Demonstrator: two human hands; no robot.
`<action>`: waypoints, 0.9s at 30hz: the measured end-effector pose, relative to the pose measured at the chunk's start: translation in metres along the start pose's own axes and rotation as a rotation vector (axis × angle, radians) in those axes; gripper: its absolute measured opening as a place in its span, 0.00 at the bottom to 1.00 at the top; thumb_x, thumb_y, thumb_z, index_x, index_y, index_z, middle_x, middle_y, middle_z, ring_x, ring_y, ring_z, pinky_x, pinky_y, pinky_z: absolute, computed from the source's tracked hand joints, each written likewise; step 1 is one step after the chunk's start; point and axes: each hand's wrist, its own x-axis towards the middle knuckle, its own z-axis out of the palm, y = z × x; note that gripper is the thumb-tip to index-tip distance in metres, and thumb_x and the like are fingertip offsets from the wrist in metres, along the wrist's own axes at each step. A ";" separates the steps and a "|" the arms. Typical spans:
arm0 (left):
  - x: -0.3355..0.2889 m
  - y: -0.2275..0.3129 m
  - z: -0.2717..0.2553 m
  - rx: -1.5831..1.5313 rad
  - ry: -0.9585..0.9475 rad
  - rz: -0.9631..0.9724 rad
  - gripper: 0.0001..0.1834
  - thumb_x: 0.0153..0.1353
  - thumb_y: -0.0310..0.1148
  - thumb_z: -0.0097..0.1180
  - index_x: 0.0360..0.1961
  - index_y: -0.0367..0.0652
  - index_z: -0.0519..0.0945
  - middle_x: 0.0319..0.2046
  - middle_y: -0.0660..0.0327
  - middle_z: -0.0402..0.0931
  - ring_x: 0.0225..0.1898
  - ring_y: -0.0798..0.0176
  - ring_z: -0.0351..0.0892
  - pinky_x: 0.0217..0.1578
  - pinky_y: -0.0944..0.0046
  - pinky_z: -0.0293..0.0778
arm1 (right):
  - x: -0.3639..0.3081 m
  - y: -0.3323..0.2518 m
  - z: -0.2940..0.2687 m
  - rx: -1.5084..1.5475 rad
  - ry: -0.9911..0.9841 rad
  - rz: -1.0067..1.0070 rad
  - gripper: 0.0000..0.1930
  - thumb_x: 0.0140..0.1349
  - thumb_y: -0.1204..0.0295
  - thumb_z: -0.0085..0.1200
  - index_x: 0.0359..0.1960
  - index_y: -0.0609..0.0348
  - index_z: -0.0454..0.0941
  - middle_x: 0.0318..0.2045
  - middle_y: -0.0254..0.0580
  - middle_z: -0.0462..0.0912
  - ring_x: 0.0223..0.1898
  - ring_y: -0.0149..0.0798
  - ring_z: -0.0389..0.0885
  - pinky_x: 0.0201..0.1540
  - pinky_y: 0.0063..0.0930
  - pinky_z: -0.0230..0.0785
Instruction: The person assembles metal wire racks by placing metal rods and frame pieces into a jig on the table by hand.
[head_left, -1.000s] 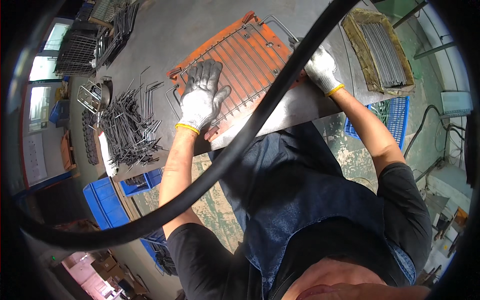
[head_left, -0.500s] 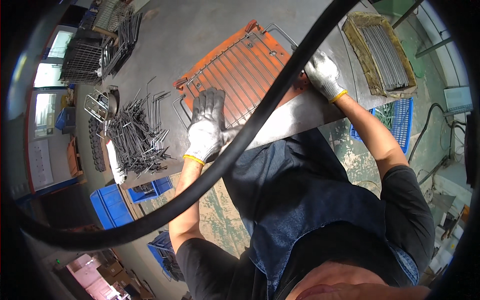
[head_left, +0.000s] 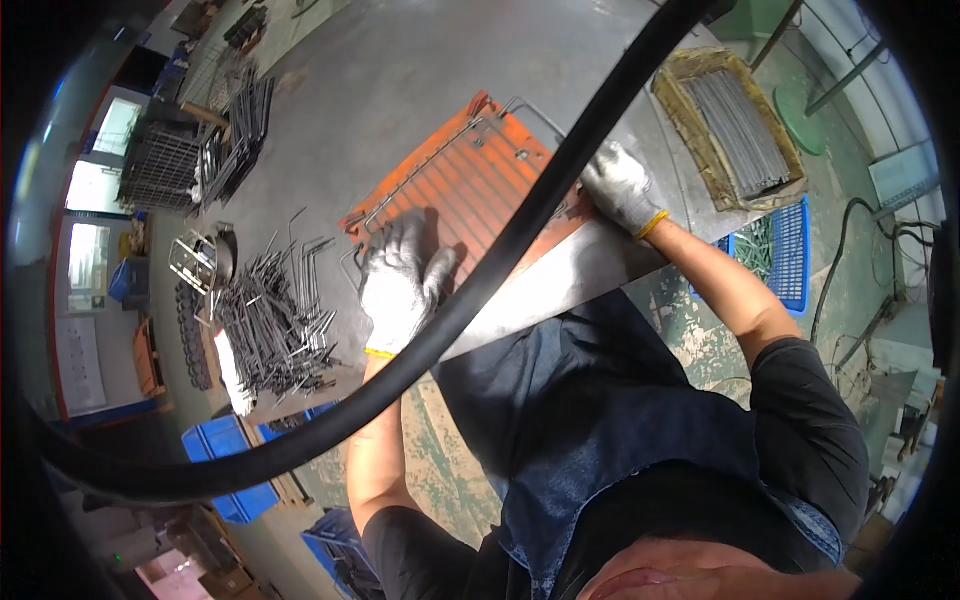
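Observation:
A wire rack (head_left: 430, 172) with thin parallel bars and a looped handle at each end lies over an orange plate (head_left: 503, 135) on the metal table. My left hand (head_left: 400, 285), in a pale, grey-palmed glove, rests at the rack's left end. Its fingers lie extended over the bars, and the thumb stands apart. My right hand (head_left: 620, 185), gloved alike, is at the plate's right end near the other handle. A black hose (head_left: 530, 220) crosses in front of the rack and hides the right fingertips, so their grip does not show.
Left of the plate lies a heap of bent metal rods (head_left: 270, 330). Wire grids (head_left: 160, 160) stand farther left. A worn box (head_left: 665, 95) of straight rods sits at the table's right. Below it is a blue crate (head_left: 795, 255). Blue bins (head_left: 225, 450) stand below left.
The view has shifted, so the table and rack appear lower. My left thumb now stands farther from its fingers, and that hand sits slightly closer to the rack's left end.

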 end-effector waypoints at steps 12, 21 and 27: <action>-0.010 0.012 -0.005 -0.369 0.061 -0.120 0.29 0.63 0.51 0.47 0.59 0.45 0.70 0.55 0.48 0.73 0.57 0.44 0.71 0.56 0.51 0.66 | 0.038 -0.017 0.007 0.552 -0.230 0.584 0.19 0.65 0.58 0.42 0.48 0.53 0.78 0.28 0.47 0.82 0.24 0.39 0.81 0.30 0.32 0.71; -0.080 -0.168 -0.080 0.098 0.458 -1.083 0.29 0.63 0.57 0.45 0.43 0.40 0.80 0.38 0.46 0.81 0.40 0.45 0.81 0.41 0.50 0.75 | 0.007 -0.018 0.010 0.450 0.002 0.386 0.17 0.66 0.61 0.41 0.47 0.56 0.78 0.26 0.47 0.80 0.22 0.41 0.78 0.29 0.33 0.69; -0.069 -0.222 -0.063 0.225 0.198 -1.240 0.25 0.54 0.52 0.58 0.37 0.39 0.83 0.38 0.46 0.81 0.43 0.46 0.82 0.42 0.52 0.77 | 0.002 -0.016 0.019 0.376 0.024 0.485 0.16 0.66 0.66 0.43 0.50 0.53 0.78 0.33 0.44 0.82 0.30 0.37 0.80 0.32 0.32 0.71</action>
